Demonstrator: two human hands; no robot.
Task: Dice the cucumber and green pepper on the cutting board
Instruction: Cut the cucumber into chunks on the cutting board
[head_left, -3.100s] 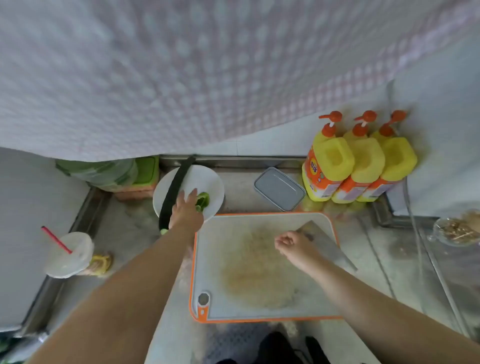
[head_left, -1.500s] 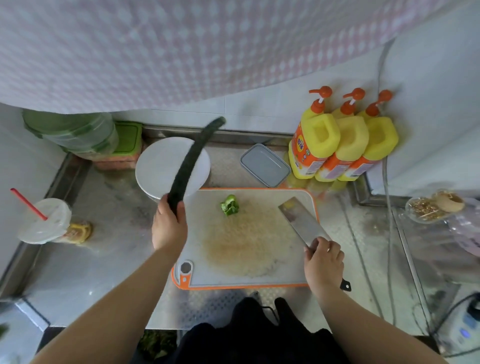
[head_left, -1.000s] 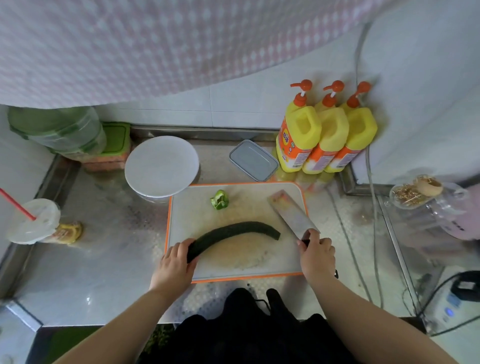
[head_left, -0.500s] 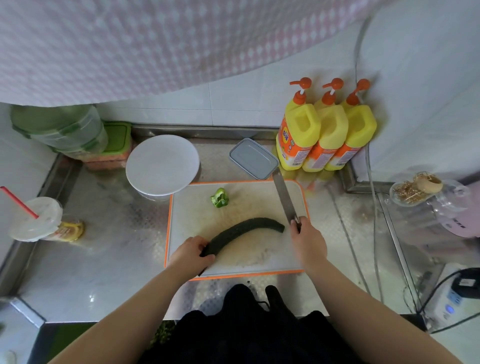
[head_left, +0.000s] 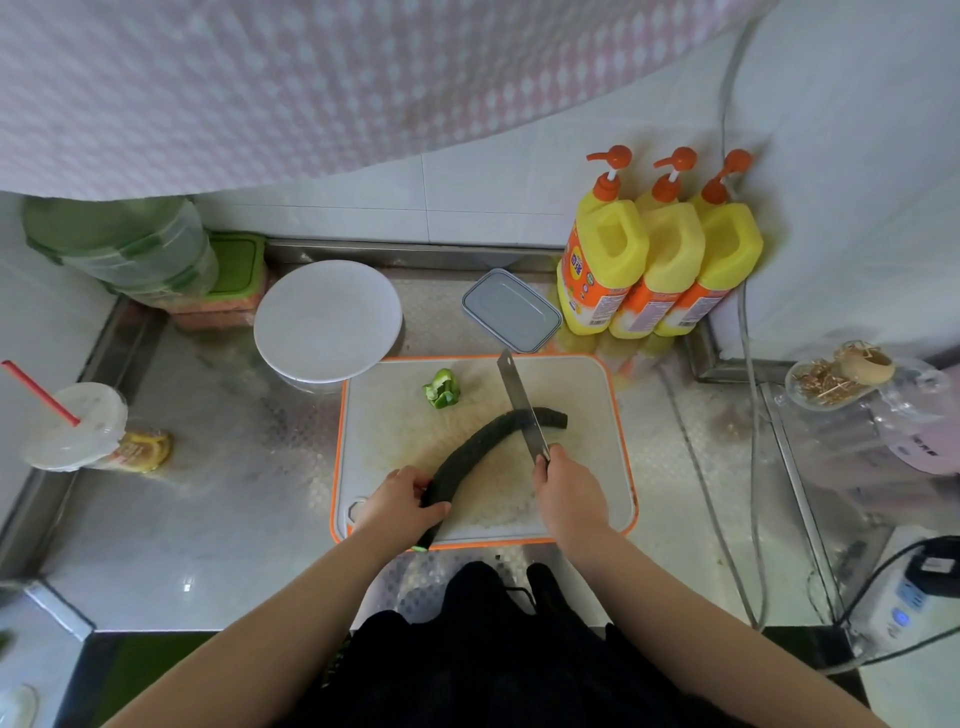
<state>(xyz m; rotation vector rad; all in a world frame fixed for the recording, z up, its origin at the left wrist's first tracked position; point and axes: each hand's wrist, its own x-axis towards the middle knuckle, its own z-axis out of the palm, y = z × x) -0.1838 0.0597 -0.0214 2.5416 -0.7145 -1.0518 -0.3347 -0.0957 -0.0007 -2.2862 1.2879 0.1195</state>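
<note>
Both forearms are extended from the lower edge of the view toward the cutting board, which lies flat on the steel bench. The left hand is laid at the near left corner of the board, its fingers curled over the near end of the cucumber so that this end is held in its grip and pinned to the board. The right hand is closed round the handle of the knife, the handle itself being hidden inside the grip. The blade is pointed away from the person and is set edge-down across the cucumber near its far end, a short stub being left to the right of the blade.

The cucumber is dark, long and curved; it runs from the left grip diagonally up and to the right across the middle of the board, and its near tip overhangs the board's front edge. The green pepper piece lies alone on the far part of the board, left of the blade and apart from both hands.

Beyond the board a white plate is seen, with a lidded container and three yellow pump bottles to its right.
</note>
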